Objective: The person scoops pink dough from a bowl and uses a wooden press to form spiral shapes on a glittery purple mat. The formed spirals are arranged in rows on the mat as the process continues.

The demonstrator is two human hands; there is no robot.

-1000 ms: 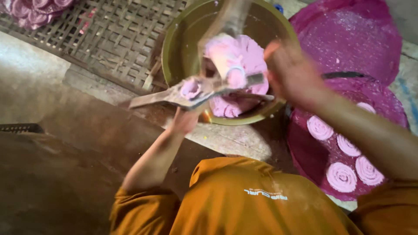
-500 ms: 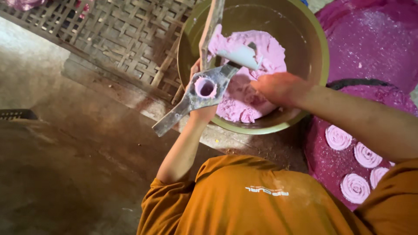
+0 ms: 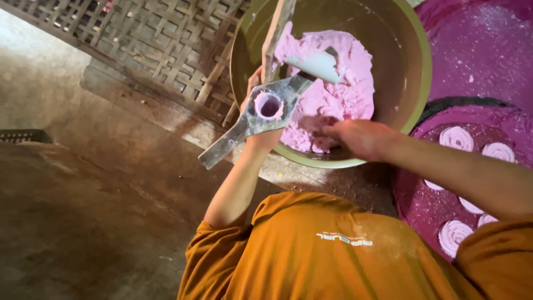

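My left hand (image 3: pixel 261 130) is clamped on the metal press (image 3: pixel 266 108) at center frame, long axis running lower left to upper right. My right hand (image 3: pixel 355 139), fingers curled into the pink dough (image 3: pixel 333 94) in the bowl (image 3: pixel 422 61), sits just right of its open cup.

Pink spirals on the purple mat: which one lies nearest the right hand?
The upper-left spiral, next to the bowl's rim, lies closest to the right hand; the other spirals sit farther right or lower on the mat.
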